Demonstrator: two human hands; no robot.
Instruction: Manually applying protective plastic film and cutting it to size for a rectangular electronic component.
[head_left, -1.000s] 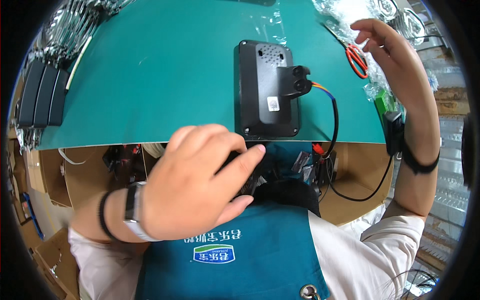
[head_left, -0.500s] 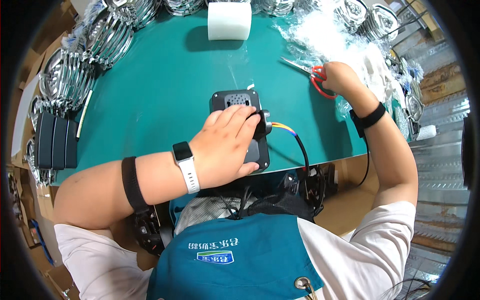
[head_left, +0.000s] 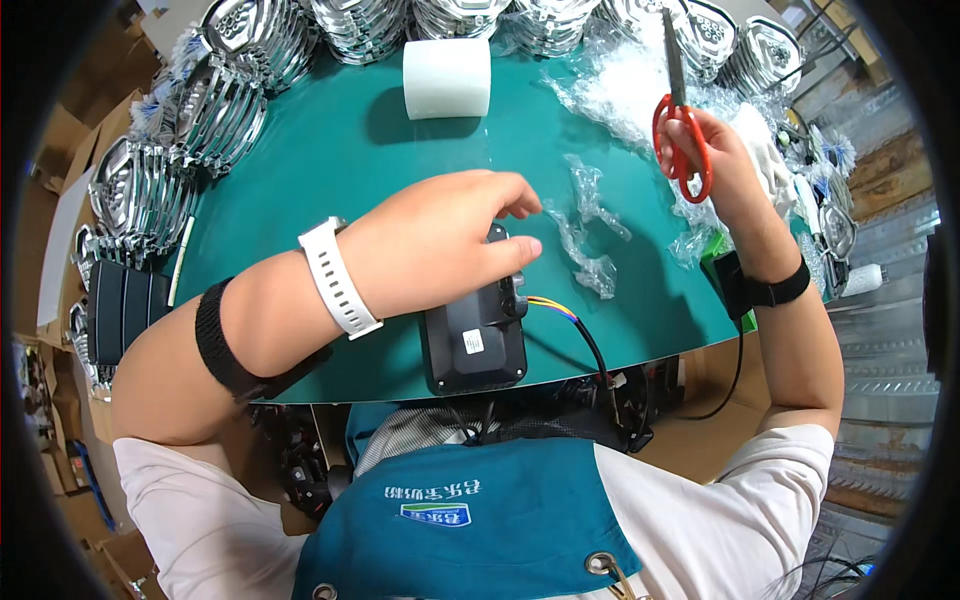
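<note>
A black box-shaped device (head_left: pixel 475 355) with rounded corners and a small white label lies at the table's near edge. From its right side runs a black cable (head_left: pixel 597 352) with coloured wires at the device end. My left hand (head_left: pixel 450 230) is over the far part of the device, hiding it; its fingers are bent, the thumb is stretched apart, and nothing is in it. Raised at the right, my right hand (head_left: pixel 722 165) grips red-handled scissors (head_left: pixel 684 150), blades pointing away from me. Between my hands lie crumpled strips of clear plastic film (head_left: pixel 585 235).
A white roll (head_left: pixel 447 80) stands on the green table (head_left: pixel 330 180). Stacks of shiny metal parts (head_left: pixel 355 28) line the far and left edges. Clear film (head_left: pixel 630 95) is heaped at the far right. Dark boxes (head_left: pixel 128 312) stand at the left, and a green item (head_left: pixel 715 250) sits by my right wrist.
My left hand has come up off the device. The scissors have been lifted from the table in my right hand. Film strips now lie between my hands, and the device sits nearer me.
</note>
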